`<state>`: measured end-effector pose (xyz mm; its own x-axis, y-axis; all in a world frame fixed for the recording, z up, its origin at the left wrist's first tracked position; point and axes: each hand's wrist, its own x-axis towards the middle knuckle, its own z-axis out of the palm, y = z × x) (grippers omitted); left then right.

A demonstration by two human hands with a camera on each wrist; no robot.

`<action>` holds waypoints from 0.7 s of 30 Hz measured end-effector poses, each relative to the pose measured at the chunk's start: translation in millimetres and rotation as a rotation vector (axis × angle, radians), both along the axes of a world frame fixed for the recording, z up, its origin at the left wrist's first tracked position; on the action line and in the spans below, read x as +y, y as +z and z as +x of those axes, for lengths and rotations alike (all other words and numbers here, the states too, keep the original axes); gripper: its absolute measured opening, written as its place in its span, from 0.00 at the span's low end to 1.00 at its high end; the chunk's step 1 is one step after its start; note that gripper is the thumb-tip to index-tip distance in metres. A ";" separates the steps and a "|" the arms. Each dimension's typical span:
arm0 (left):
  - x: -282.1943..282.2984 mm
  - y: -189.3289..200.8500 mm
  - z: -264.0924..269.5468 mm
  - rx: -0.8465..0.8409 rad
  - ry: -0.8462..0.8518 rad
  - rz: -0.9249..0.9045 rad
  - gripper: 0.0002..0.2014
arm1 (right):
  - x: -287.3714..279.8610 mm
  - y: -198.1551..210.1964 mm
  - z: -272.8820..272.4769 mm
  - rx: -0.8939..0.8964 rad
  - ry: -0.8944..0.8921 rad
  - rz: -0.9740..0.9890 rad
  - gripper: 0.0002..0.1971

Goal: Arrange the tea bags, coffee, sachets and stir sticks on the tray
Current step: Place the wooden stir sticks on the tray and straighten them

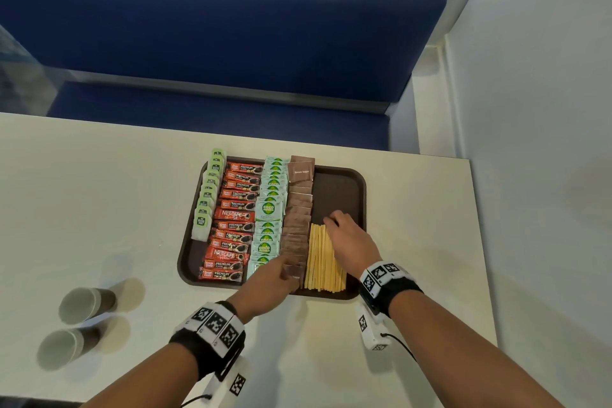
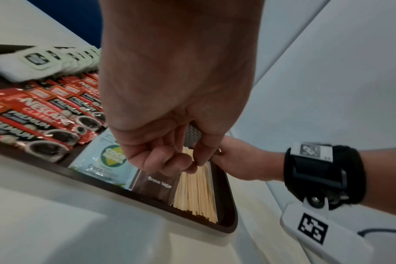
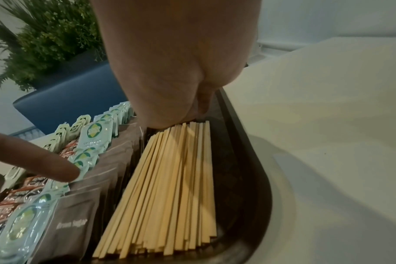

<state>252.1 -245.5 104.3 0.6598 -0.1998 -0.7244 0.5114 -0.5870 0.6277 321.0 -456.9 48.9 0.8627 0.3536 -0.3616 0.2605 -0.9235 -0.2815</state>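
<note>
A brown tray [image 1: 341,185] holds neat columns: green-tagged tea bags [image 1: 208,195], red coffee sachets [image 1: 235,219], pale green coco sugar sachets [image 1: 270,209], brown sugar sachets [image 1: 299,205] and a bundle of wooden stir sticks [image 1: 323,258] at the front right. My right hand [image 1: 332,222] reaches over the sticks, fingertips against their far ends [image 3: 183,117]. My left hand [image 1: 286,270] hovers over the nearest brown sugar sachets [image 2: 158,182], fingers loosely curled and holding nothing I can see. One of its fingers [image 3: 45,160] touches the sachet rows.
Two paper cups [image 1: 87,305] [image 1: 68,346] lie on the white table left of the tray. A blue bench [image 1: 198,26] runs behind the table and a wall stands at the right. The tray's far right part is bare. A plant [image 3: 45,35] shows beyond the bench.
</note>
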 end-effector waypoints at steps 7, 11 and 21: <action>28.3 -0.3 -9.7 0.046 0.180 -0.033 0.15 | 3.2 -3.4 -5.1 -0.058 0.028 -0.038 0.32; 34.0 1.5 -9.9 0.048 0.198 -0.034 0.14 | 6.9 -5.1 -3.8 -0.054 0.005 -0.017 0.35; 44.4 6.5 -7.0 0.046 0.224 -0.027 0.14 | 15.7 -6.3 -2.2 -0.035 0.032 0.007 0.37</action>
